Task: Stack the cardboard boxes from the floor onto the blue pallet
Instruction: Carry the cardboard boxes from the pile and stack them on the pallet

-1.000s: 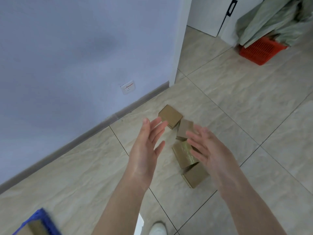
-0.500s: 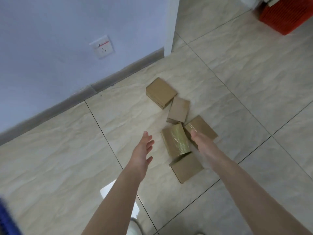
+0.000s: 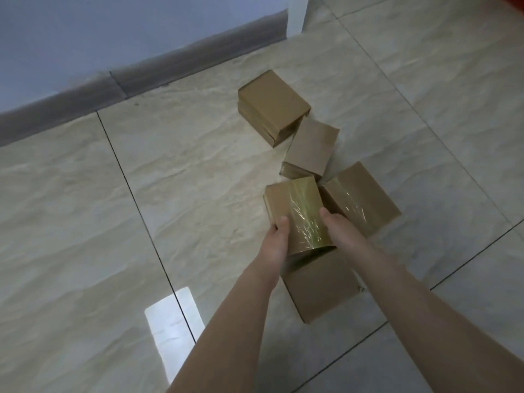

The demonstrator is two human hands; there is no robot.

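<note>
Several small brown cardboard boxes lie in a loose cluster on the tiled floor. The middle one, a taped box (image 3: 297, 211) with shiny clear tape along its top, is gripped from both sides: my left hand (image 3: 276, 239) holds its left edge, my right hand (image 3: 337, 231) its right edge. It rests partly on a plain box (image 3: 320, 290) below it. A second taped box (image 3: 360, 194) lies just to the right. Farther off are a tilted box (image 3: 310, 148) and a two-box stack (image 3: 272, 104). The blue pallet is out of view.
A grey skirting board (image 3: 136, 78) and blue-white wall run along the top left, ending at a white corner post (image 3: 296, 15). Glossy beige tiles (image 3: 85, 222) spread to the left and right of the boxes, with a bright reflection (image 3: 173, 316) near my left forearm.
The view has dropped closer to the boxes. Both hands have reached down from open in the air and closed on the two sides of the taped box.
</note>
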